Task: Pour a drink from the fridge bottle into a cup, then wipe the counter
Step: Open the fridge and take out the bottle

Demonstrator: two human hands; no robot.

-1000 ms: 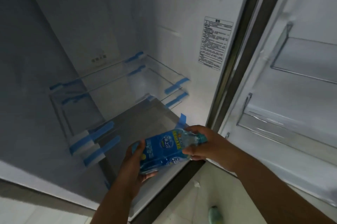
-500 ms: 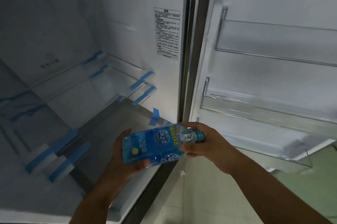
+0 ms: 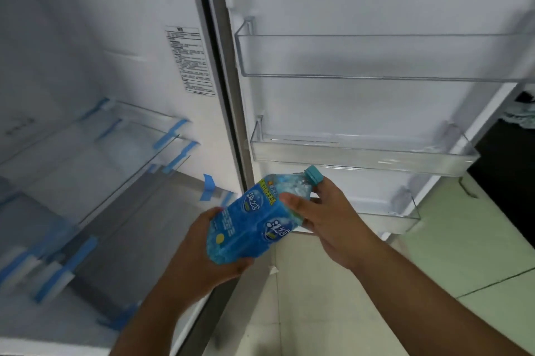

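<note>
Both hands hold the bottle (image 3: pixel 254 225) in front of the open fridge, just beside the door frame (image 3: pixel 228 124). The glass shelves (image 3: pixel 121 153) lie left, the door bins (image 3: pixel 362 153) right, and tiled floor (image 3: pixel 463 254) below. The left hand (image 3: pixel 202 254) cups its base; the right hand (image 3: pixel 327 216) grips near the teal cap (image 3: pixel 314 174). The bottle is tilted, with a blue label.

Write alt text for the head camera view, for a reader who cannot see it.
Two bare hands hold a capped blue-labelled bottle tilted in front of an open fridge, the left hand under its base and the right hand near its neck. Behind are bare glass shelves and clear door bins.
</note>
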